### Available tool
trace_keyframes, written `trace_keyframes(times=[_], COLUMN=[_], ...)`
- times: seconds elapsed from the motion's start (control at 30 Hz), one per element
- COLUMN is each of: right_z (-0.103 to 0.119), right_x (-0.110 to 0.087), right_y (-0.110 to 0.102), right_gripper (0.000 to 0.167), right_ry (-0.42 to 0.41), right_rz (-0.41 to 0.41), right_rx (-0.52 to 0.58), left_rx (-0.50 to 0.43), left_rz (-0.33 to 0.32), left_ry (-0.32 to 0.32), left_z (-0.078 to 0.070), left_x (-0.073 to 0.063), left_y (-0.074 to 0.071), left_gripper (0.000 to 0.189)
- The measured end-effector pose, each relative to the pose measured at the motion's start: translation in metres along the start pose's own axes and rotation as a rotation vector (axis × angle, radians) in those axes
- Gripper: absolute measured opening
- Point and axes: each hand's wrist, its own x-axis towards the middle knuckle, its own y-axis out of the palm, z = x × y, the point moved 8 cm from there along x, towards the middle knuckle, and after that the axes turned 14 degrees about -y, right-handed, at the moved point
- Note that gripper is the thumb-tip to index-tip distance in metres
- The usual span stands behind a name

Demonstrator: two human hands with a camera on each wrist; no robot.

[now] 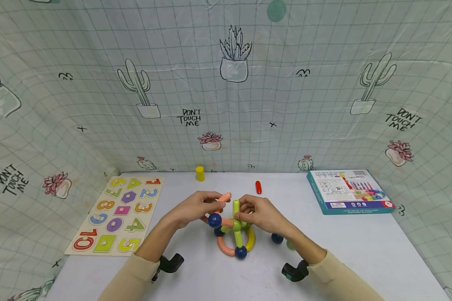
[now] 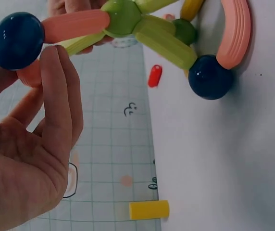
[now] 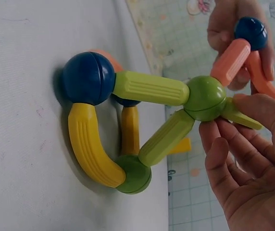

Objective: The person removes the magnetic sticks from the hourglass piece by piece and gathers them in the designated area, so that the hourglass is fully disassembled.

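Head view: forearms extend forward from the lower edge, converging on a ball-and-rod structure point(image 1: 238, 238) at mid-tabletop point(image 1: 226, 282).

Left hand point(image 1: 193, 209): turned inward, fingers grasping a curved salmon rod point(image 1: 225, 197) whose lower end meets a dark blue ball point(image 1: 214, 220); a straight salmon rod point(image 2: 77, 25) links that ball to the green hub point(image 3: 205, 98).

Right hand point(image 1: 263, 214): thumb opposed to fingers, pinching the lime rod point(image 1: 236, 207) that stands up from the hub. Right wrist view: palm visible, other fingers bent.

Structure base: ring of balls and curved rods on the tabletop; lime legs run up to the hub.

Containers: teal-edged box point(image 1: 350, 192) lies flat at far right, looks closed; contents cannot be told. Number board point(image 1: 101, 230) at left carries coloured numerals and shapes.

Loose: yellow cylinder point(image 1: 200, 173) upright near back edge; red rod point(image 1: 258, 187) to its right; loose blue ball point(image 1: 277, 238) and partly hidden green ball point(image 1: 291, 245) near the right forearm.
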Motion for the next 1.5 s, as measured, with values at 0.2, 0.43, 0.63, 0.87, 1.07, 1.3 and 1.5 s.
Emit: trace_keyframes(times=[0.2, 0.43, 0.63, 0.87, 1.07, 1.3, 1.5], right_z=[-0.001, -0.004, -0.01, -0.042, -0.073, -0.112, -0.141], right_x=[0.001, 0.001, 0.004, 0.003, 0.002, 0.005, 0.008], right_y=[-0.001, -0.002, -0.014, -0.045, -0.077, -0.097, -0.098], right_gripper=[0.027, 0.034, 0.044, 0.046, 0.047, 0.046, 0.043], right_ry=[0.003, 0.014, 0.027, 0.124, 0.171, 0.294, 0.433], right_rz=[-0.028, -0.062, -0.084, -0.161, -0.206, -0.198, -0.182], right_rx=[0.025, 0.051, 0.031, 0.032, -0.02, -0.098, -0.115], left_rx=[0.021, 0.012, 0.015, 0.012, 0.028, 0.05, 0.049], left_rz=[-0.018, 0.015, 0.004, -0.003, -0.001, 0.016, 0.019], left_ry=[-0.002, 0.01, 0.011, 0.006, -0.001, 0.002, -0.007], left_z=[-0.001, 0.001, 0.002, 0.003, 0.003, 0.001, 0.001], left_x=[-0.001, 0.001, 0.003, 0.003, 0.002, 0.001, 0.0], left_y=[0.001, 0.004, 0.003, 0.002, 0.001, 0.002, 0.002], left_gripper=[0.041, 0.042, 0.041, 0.041, 0.042, 0.042, 0.043])
